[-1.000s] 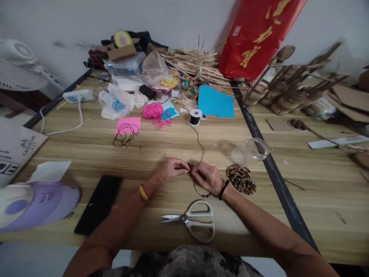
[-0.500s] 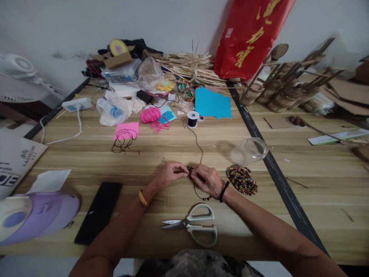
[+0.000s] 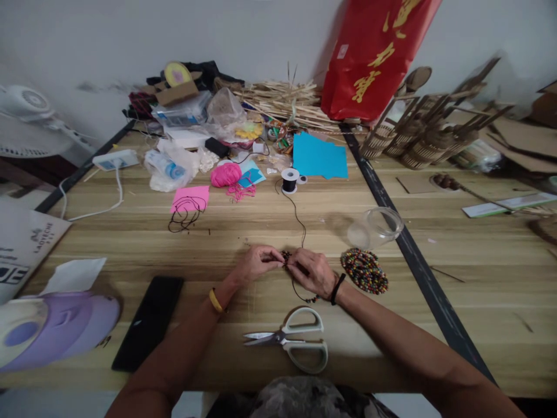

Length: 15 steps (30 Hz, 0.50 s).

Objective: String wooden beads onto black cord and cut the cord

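My left hand [image 3: 260, 262] and my right hand [image 3: 312, 271] meet over the middle of the table, fingertips pinched around a small cluster of dark beads [image 3: 286, 255] on thin black cord. Which bead or strand each pinch holds is too small to make out. Below my right hand the cord [image 3: 297, 290] loops down to a few coloured beads [image 3: 311, 300] on the tabletop. Another length of black cord runs up to a spool of black cord [image 3: 289, 181]. To the right lies a coiled pile of multicoloured beads [image 3: 364, 271].
Scissors [image 3: 285, 338] with white handles lie slightly apart-bladed near the front edge. A clear plastic jar [image 3: 376, 227] rests on its side at right. A black phone [image 3: 148, 323] and a purple-white appliance [image 3: 61, 328] are at left. Pink yarn [image 3: 226, 174] and blue sheets [image 3: 319, 155] lie farther back.
Both hands keep the same pinch on the beaded cord, with hardly any finger movement. The whole view has shifted very slightly.
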### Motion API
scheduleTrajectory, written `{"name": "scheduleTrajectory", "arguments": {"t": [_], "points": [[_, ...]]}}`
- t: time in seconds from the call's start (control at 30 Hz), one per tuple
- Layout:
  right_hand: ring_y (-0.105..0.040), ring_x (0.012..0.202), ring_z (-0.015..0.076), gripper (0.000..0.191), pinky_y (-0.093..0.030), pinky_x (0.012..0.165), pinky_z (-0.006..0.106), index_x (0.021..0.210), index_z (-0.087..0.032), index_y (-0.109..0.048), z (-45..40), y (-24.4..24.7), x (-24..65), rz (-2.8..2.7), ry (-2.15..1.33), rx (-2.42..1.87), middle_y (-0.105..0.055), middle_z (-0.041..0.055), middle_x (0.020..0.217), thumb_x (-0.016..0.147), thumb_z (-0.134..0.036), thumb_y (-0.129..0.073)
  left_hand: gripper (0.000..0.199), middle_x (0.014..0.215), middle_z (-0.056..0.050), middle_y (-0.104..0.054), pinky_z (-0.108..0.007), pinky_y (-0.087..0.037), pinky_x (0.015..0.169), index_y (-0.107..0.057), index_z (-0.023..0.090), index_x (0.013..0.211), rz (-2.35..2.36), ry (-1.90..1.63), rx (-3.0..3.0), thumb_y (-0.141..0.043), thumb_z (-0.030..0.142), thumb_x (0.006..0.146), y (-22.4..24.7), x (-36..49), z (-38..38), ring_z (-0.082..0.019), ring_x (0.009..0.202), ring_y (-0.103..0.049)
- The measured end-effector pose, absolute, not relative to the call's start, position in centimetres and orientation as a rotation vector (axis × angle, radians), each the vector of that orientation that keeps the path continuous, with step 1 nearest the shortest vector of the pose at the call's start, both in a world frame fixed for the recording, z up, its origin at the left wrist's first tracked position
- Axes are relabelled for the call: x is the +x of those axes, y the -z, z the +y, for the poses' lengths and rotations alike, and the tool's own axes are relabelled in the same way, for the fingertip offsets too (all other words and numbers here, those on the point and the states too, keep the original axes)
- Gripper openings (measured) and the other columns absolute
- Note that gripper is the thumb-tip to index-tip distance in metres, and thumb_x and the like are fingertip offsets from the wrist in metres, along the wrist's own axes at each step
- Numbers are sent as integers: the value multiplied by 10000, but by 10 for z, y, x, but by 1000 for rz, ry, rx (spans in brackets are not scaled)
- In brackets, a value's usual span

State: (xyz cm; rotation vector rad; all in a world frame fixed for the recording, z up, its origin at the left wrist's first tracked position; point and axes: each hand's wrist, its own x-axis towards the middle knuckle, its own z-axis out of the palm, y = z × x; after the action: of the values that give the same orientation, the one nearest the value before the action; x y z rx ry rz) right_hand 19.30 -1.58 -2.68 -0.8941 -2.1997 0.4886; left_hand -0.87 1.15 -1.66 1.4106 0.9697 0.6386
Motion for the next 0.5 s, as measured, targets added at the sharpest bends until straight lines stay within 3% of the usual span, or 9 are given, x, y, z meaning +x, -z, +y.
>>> {"name": "scheduleTrajectory", "arguments": {"t": [0.5], "points": [[-573, 697, 151, 90, -442, 625, 241, 863, -202, -541, -16, 25, 193, -2190, -521, -881, -609, 49, 775, 916, -225, -472, 194, 791, -70, -690, -262, -504, 766, -661, 96, 768, 954, -635, 1437, -727, 254, 676, 17, -9, 11, -131, 745, -641]]}}
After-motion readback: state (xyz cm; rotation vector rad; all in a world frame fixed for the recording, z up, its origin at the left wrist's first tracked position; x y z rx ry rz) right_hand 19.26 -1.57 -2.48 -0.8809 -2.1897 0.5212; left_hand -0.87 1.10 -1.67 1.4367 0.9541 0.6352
